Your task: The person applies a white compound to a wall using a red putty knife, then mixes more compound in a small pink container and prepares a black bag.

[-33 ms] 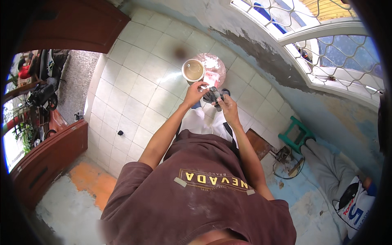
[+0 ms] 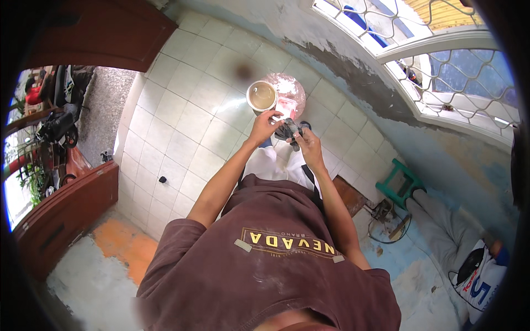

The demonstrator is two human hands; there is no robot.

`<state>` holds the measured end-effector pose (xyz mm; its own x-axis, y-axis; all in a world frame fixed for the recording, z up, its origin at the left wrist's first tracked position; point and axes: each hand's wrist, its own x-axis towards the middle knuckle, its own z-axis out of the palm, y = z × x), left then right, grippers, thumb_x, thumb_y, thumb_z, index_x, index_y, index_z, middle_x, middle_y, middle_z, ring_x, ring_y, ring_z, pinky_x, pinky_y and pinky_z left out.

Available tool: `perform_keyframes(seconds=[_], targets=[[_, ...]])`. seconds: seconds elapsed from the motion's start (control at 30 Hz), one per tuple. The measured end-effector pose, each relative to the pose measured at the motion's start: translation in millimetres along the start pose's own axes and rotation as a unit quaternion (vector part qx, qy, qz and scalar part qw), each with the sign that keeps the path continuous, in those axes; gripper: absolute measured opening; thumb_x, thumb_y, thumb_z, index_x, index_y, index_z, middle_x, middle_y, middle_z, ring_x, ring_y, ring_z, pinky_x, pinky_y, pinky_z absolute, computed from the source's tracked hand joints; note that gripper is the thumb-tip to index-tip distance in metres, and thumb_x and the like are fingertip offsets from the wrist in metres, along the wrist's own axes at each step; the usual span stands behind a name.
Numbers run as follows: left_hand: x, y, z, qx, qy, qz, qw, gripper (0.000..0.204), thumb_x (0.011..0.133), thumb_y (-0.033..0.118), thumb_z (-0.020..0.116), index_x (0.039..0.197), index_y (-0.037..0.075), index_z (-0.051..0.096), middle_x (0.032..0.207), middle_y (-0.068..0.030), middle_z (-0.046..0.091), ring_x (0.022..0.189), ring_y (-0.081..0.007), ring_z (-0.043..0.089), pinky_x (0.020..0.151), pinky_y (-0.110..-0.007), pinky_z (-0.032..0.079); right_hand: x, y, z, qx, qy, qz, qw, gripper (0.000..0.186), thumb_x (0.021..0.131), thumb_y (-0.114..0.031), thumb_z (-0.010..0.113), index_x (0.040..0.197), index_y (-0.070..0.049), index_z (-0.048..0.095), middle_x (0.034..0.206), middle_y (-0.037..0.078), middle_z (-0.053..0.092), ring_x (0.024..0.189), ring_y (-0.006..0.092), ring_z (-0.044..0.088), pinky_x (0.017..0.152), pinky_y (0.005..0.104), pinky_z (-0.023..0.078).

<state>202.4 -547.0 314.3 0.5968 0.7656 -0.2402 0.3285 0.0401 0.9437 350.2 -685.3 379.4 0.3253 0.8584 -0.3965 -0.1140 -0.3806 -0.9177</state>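
In front of me my right hand (image 2: 309,145) is closed around a dark grey, dirty object (image 2: 292,128) whose kind I cannot make out. My left hand (image 2: 264,128) is beside it, thumb and fingertips drawn together; whether they hold anything is too small to tell. Just past my fingertips lies a red-and-white flat packet (image 2: 287,106) on a round, pinkish, stained surface (image 2: 295,84). At the left of that surface, beyond my left hand, stands a white-rimmed bucket (image 2: 261,96) with murky brownish liquid inside.
Pale tiles cover the floor (image 2: 190,118), with a small black object (image 2: 163,180) at left. Brown doors (image 2: 72,207) frame a doorway with a motorbike outside. At right are a grilled window, a green stool (image 2: 398,183), cables (image 2: 389,231) and another person's grey-trousered legs (image 2: 444,223).
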Motion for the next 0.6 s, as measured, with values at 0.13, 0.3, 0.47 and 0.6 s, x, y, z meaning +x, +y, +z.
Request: perform_keyframes(seconds=[0.13,0.3,0.47,0.6], targets=[[3,16,-4,0.079,0.022,0.059,0.995,0.024,0.084,0.017,0.075,0.103,0.004,0.071,0.096,-0.0126,0.066,0.085,-0.0253,0.066,0.078,-0.035,0.053,8,-12,-4,0.009,-0.033,0.004,0.999,0.023,0.102,-0.025,0.057,0.098,-0.003,0.059,0.088,0.010,0.074,0.069,0.0093,0.060,0.060,0.0255,0.046],[11,20,-6,0.128,0.066,0.039,0.989,0.018,0.085,0.015,0.071,0.093,-0.001,0.066,0.089,-0.0128,0.065,0.083,-0.0260,0.066,0.074,-0.037,0.052,28,-25,-18,0.025,-0.097,-0.001,0.995,0.025,0.103,-0.026,0.056,0.103,-0.001,0.060,0.088,0.009,0.073,0.071,0.0075,0.059,0.062,0.0247,0.046],[19,39,2,0.092,0.088,0.025,0.992,0.022,0.085,0.013,0.071,0.104,0.003,0.065,0.098,-0.0148,0.066,0.094,-0.0309,0.066,0.083,-0.039,0.051,56,-40,-38,-0.003,-0.159,-0.039,0.986,0.025,0.103,-0.026,0.057,0.103,-0.001,0.060,0.088,0.008,0.073,0.070,0.0061,0.057,0.062,0.0239,0.045],[29,50,18,0.144,0.133,0.037,0.980,0.020,0.084,0.014,0.071,0.100,0.002,0.067,0.094,-0.0124,0.065,0.085,-0.0271,0.066,0.076,-0.038,0.052,75,-55,-56,-0.004,-0.207,-0.047,0.977,0.025,0.101,-0.026,0.060,0.100,-0.001,0.060,0.086,0.007,0.073,0.069,0.0066,0.055,0.061,0.0248,0.043]])
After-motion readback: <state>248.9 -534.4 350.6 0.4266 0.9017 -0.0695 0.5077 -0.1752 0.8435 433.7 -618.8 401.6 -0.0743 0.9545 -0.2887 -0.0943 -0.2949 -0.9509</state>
